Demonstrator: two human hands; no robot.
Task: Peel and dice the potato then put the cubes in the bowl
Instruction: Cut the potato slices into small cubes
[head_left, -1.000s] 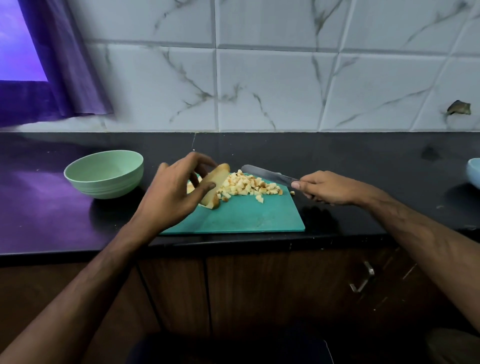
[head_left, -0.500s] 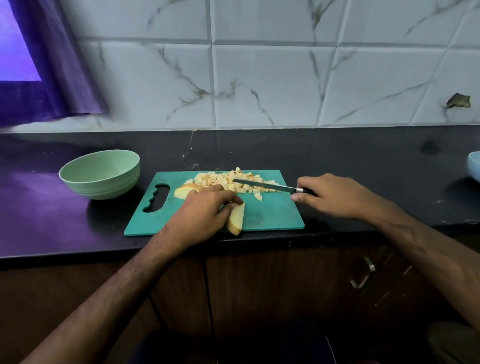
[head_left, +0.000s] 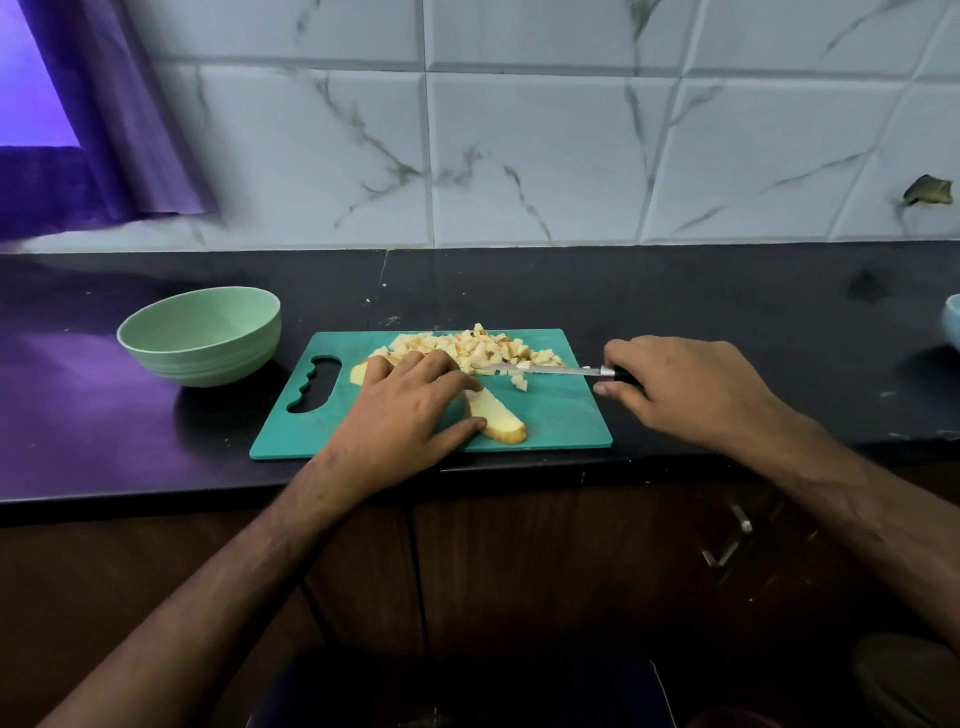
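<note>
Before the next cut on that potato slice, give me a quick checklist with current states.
1. Slice lies flat on the board: ok.
2. Left hand steadies the slice: ok.
3. Right hand grips the knife: ok.
4. Blade lined up over the slice: not ok, it lies beyond it, by the cubes.
5. Left fingertips clear of the blade: cannot tell.
6. Bowl ready beside the board: ok.

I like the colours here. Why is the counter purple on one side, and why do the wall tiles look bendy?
Head view: violet light from the window tints the black countertop beside the pale green bowl; the wide-angle lens curves the white marble tiles toward the edges; the lower cabinet is dim.
</note>
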